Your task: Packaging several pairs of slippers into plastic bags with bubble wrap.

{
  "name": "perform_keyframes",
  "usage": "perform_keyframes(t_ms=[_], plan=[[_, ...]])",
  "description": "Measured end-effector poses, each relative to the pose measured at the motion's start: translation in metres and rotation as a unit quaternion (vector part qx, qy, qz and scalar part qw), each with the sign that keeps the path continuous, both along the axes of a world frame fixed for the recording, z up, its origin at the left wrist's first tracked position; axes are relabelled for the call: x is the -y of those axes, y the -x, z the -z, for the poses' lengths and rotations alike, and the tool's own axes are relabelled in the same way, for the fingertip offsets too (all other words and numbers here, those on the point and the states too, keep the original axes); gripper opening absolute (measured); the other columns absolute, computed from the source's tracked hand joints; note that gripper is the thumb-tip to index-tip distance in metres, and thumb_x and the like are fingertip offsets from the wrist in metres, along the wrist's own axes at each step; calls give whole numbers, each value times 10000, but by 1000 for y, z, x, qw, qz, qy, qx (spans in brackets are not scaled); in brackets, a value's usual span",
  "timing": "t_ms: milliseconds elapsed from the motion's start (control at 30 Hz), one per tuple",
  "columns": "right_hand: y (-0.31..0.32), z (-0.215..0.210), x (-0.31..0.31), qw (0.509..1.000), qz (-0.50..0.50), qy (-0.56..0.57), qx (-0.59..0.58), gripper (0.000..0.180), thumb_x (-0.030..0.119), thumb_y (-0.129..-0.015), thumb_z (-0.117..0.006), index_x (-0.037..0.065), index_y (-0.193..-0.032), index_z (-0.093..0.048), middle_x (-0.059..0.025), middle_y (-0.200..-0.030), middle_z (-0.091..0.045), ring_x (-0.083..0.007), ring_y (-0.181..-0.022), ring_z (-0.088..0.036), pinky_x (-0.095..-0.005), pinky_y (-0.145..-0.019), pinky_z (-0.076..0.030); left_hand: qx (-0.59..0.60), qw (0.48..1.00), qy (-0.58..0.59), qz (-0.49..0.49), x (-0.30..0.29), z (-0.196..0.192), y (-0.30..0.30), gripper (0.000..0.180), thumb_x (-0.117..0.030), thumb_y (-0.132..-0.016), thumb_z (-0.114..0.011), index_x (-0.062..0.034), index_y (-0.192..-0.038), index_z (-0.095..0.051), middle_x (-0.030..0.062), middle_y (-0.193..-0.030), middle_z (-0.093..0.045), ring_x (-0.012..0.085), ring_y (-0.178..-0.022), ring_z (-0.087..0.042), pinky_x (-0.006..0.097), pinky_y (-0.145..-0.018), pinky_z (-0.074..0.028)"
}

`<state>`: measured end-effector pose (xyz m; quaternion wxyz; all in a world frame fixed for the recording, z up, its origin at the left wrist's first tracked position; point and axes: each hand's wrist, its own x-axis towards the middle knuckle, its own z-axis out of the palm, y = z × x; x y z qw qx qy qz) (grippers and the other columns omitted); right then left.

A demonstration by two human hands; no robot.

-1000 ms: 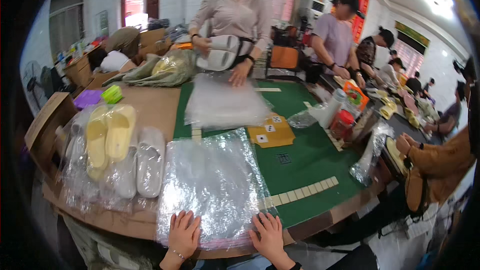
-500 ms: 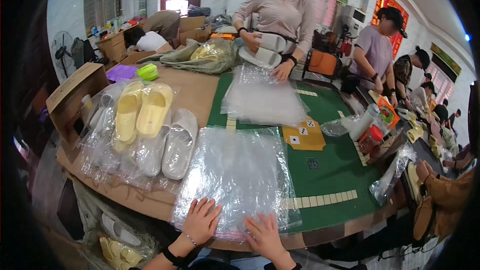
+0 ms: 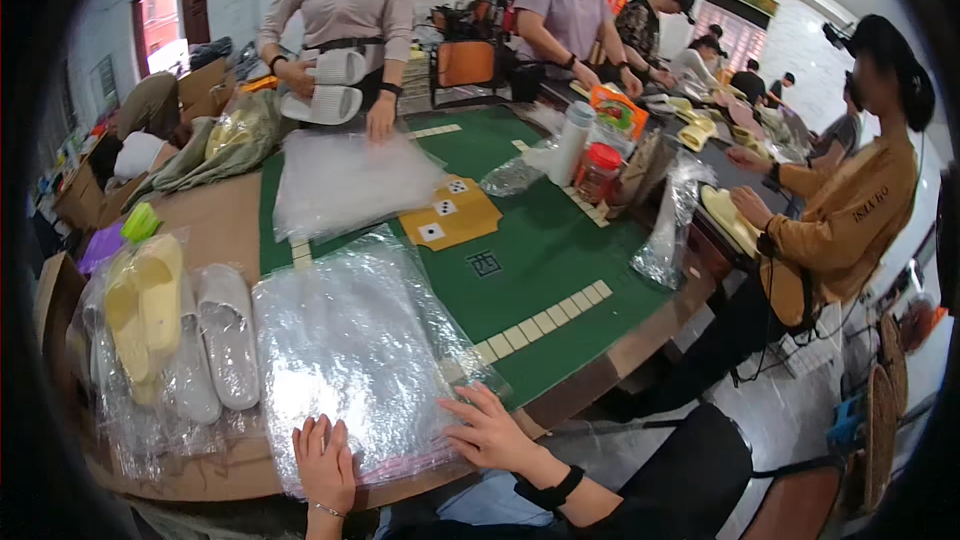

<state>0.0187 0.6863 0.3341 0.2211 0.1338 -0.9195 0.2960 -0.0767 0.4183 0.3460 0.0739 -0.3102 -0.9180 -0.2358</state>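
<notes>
A stack of clear plastic bags (image 3: 345, 335) lies flat at the near edge of the table, shiny, with a pinkish strip along its near end. My left hand (image 3: 325, 462) rests on the near left corner of the stack, fingers stretched out. My right hand (image 3: 492, 430) is at the near right corner, fingers spread, palm down, touching or just over the plastic. Neither hand holds anything. Left of the stack lie bagged slippers: a yellow pair (image 3: 145, 310) on top and a grey slipper (image 3: 228, 335) beside it.
Across the green mat (image 3: 540, 290), a person holds white-grey slippers (image 3: 335, 85) by another pile of clear bags (image 3: 350, 180). A red-lidded jar (image 3: 598, 172) and crumpled plastic (image 3: 670, 220) stand to the right. Several co-workers line a table there. A dark chair (image 3: 690, 470) is at my near right.
My view has swung to the right, so the table appears shifted left and more co-workers show. My hands stay at the near end of the bags, slightly farther apart.
</notes>
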Motion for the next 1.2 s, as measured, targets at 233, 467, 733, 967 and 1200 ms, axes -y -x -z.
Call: perform_keyframes(t_ms=[233,467,733,967,1200], plan=[[3,-2,5,996,63,-36,55,461,245,-828,-604,59,-1239,-508,-121,-1407,-343,-339,-1291,-290,-483,-1085,-210,0,1000,15,3,1,9,0,364,-160,-850,-456,-24,-1172,-557,214,-1260,-458,404,-1213,-376,536,-1062,-201],[3,1,1,993,102,-28,54,609,279,-827,-600,7,-1325,-379,-137,-1412,-329,-342,-1296,-275,-481,-1089,-199,-6,999,-33,-6,4,9,-4,373,-29,-838,-403,47,-1188,-507,204,-1240,-492,386,-1258,-356,533,-1083,-188],[-3,6,6,991,128,-33,-2,562,254,-811,-620,4,-1283,-445,-105,-1381,-366,-313,-1261,-312,-467,-1070,-210,-110,986,-123,24,10,22,-6,171,42,-765,-482,8,-604,-527,190,-1016,-627,383,-1078,-544,561,-1013,-327],[-3,7,7,988,146,-37,-20,573,202,-732,-681,11,-1239,-494,-106,-1331,-411,-318,-1231,-338,-467,-1032,-270,-116,985,-128,27,13,22,-9,97,-22,-711,-587,-46,-655,-663,185,-1021,-622,385,-1067,-542,545,-1005,-342],[-2,7,6,984,170,-19,-46,591,190,-727,-679,2,-1250,-477,-128,-1299,-415,-327,-1218,-352,-455,-1016,-296,-135,986,-98,13,7,14,-7,151,-26,-735,-576,-26,-803,-711,210,-1086,-600,390,-1088,-523,526,-999,-351]])
